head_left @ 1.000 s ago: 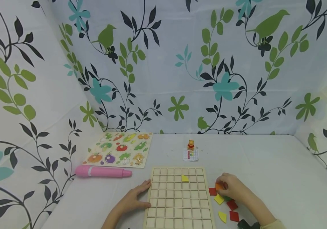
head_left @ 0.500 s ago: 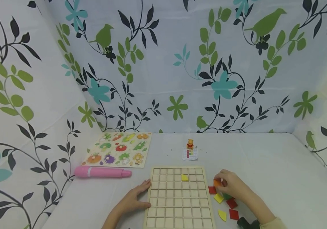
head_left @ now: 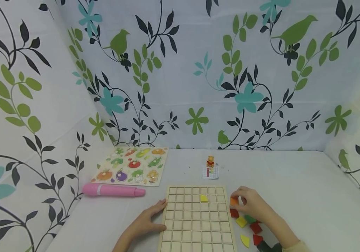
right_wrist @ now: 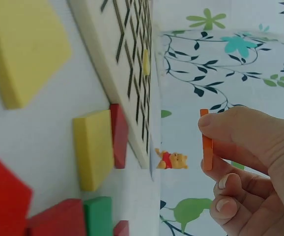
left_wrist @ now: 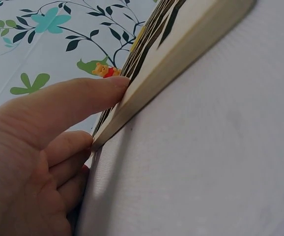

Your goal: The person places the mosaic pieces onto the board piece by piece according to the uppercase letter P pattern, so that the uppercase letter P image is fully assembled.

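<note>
On the white table, at the R side of the grid board, R hand pinches a flat orange pc b/w thumb & fingertips. R wrist cam shows it edge-on, held up off the tabletop; from the head cam it sits right by the board's R edge, just beyond a red sq. L hand is spread fairly wide at the board's L edge: thumb tip on the rim, other fingertips by the side farther up, no pc in it.

Board lies flat, near edge cut off by the pic. One yellow sq sits in a cell, 2nd row from the far edge, 3rd col from the R.

Loose pcs R of the board: the red sq just beside the edge (touching or not, can't tell), then a yellow pc w/ a green pc next to it, two more red pcs nearer the person, & a yellow quarter-round pc. Dark obj near the R sleeve, can't tell what.

Past the board's far edge: small bear figure w/ a printed card right in front. Far L: veg puzzle, pink tube lying along its near side. Leaf-&-bird print cloth hangs behind.
</note>
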A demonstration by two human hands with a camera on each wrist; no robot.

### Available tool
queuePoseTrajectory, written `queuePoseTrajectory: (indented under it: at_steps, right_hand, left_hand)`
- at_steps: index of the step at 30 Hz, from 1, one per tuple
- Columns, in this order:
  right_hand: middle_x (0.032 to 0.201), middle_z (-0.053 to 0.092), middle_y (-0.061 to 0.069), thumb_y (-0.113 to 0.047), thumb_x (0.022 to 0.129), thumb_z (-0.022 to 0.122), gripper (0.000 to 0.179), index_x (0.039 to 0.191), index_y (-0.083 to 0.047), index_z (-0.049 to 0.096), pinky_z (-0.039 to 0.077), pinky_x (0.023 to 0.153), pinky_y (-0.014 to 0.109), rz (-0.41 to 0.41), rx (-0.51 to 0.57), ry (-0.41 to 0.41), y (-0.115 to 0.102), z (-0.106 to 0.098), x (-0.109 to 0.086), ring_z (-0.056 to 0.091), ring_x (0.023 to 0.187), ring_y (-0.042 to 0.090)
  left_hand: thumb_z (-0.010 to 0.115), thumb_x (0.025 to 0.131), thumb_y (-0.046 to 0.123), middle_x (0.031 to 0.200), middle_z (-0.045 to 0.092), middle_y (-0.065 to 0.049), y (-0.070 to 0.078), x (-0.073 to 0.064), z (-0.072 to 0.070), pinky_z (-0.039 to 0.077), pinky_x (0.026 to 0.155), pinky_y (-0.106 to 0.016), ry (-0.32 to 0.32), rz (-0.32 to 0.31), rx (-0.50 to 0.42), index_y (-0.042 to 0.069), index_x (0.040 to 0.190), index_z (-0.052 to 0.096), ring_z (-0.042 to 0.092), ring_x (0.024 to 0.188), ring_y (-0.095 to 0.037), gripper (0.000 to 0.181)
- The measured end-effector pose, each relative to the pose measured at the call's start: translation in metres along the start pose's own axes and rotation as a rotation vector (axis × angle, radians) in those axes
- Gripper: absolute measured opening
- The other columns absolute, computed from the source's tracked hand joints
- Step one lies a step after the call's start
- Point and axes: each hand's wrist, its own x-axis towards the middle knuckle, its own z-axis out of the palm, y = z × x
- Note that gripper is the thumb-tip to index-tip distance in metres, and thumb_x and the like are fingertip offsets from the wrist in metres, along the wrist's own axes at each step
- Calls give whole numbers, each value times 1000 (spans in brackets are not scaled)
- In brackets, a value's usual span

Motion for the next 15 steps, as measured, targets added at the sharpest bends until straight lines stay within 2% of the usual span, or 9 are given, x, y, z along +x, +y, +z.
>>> queuePoseTrajectory:
  at_steps: [6, 15]
  right_hand:
    - [77, 51, -7, -6, 70, 73, 19, 88, -3, 66, 38, 45, 17, -13, -36, -14, -8, -6, 10, 40, 56, 8]
    - [75, 50, -7, -6, 71, 72, 19, 89, -2, 67, 41, 48, 18, -11, -7, -41, -15, -4, 20, 44, 61, 10]
  left_hand:
    - [73, 70, 36, 141, 29, -10, 3, 0, 0, 14, 101, -55, -3, -7, -2, -1, 132, 40, 22, 128, -33, 80]
    - [74, 69, 35, 142, 29, -8, 1, 0, -1, 13, 101, -55, -7, -16, -3, 2, 133, 40, 21, 129, -33, 80]
